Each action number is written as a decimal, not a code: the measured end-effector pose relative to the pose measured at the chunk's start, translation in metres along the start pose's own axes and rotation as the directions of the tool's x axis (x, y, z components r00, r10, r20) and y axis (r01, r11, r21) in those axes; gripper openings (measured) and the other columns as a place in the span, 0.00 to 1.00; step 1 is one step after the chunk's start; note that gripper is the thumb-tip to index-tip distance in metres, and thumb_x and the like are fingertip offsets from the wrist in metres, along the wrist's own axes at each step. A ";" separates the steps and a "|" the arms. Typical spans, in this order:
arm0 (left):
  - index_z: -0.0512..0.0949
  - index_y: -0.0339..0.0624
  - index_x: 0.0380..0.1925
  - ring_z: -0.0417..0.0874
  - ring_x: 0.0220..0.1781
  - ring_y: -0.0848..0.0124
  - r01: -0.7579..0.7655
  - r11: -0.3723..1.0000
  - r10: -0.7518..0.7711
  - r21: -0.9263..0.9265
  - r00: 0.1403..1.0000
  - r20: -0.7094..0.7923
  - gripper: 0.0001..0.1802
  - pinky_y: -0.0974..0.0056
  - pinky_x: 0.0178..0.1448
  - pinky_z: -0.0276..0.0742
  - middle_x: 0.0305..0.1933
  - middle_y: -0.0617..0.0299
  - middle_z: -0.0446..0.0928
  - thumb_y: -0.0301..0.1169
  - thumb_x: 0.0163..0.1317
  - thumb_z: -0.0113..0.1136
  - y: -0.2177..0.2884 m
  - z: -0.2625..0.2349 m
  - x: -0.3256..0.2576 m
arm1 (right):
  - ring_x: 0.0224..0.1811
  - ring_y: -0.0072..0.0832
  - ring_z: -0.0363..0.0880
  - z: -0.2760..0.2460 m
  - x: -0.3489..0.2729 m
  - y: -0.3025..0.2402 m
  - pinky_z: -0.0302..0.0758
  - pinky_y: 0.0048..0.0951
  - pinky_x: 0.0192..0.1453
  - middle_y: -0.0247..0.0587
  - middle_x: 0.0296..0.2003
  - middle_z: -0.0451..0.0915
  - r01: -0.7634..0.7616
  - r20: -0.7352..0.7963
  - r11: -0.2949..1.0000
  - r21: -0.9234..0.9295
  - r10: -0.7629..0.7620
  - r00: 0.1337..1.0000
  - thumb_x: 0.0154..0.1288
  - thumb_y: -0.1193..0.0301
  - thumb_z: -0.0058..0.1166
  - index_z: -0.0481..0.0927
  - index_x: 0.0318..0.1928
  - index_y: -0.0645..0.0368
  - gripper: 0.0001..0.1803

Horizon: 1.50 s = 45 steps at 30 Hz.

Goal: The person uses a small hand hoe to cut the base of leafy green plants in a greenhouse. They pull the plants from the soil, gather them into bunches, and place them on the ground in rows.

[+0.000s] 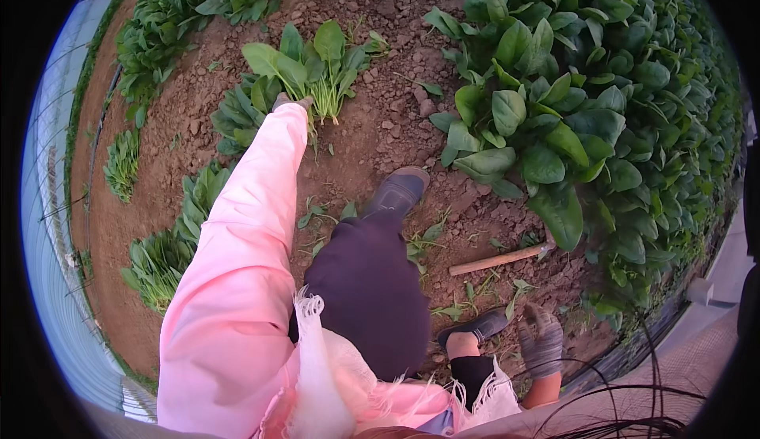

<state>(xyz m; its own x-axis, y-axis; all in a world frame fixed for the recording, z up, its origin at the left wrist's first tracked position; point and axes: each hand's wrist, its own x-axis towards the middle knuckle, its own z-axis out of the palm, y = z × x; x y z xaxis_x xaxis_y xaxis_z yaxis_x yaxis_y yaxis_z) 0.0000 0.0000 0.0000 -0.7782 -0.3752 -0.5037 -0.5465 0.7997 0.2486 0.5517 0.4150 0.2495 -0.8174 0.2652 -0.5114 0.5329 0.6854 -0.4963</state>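
Note:
My left arm in a pink sleeve stretches far forward over the soil. At its end my gloved left hand (294, 104) is closed at the base of some spinach (286, 65); leaves and sleeve hide most of its fingers. Right beside it lies a bunch of spinach with pale stems (326, 97) pointing toward me. My right hand (541, 342), in a grey soiled glove, hangs low at the right near my shoe, fingers loosely bent and apart, holding nothing I can see. Ahead of it a tool with a wooden handle (497, 261) lies on the ground, its far end partly under leaves.
Dense standing spinach (586, 122) fills the right side. Cut spinach lies in piles (162, 269) along the left, with a small bunch (123, 166) farther out. My dark shoe (398, 191) rests on the soil between, among loose leaves. A plastic sheet wall (59, 225) curves along the left edge.

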 end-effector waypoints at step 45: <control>0.35 0.50 0.78 0.58 0.76 0.48 -0.881 0.193 0.906 -0.431 -0.009 0.424 0.50 0.52 0.78 0.53 0.75 0.38 0.54 0.34 0.67 0.59 0.231 0.295 -0.419 | 0.16 0.24 0.73 0.188 0.136 0.065 0.73 0.28 0.20 0.35 0.25 0.75 0.141 -0.024 -0.074 0.987 0.806 0.592 0.71 0.71 0.52 0.67 0.48 0.61 0.11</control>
<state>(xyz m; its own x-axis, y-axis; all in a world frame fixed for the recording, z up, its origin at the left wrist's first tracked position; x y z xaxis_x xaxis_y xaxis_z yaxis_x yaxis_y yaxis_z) 0.2909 0.4795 0.0245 -0.3565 0.9265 -0.1206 0.4470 0.2825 0.8488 0.5159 0.3682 0.0160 -0.0599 0.7254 -0.6857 0.0615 -0.6829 -0.7279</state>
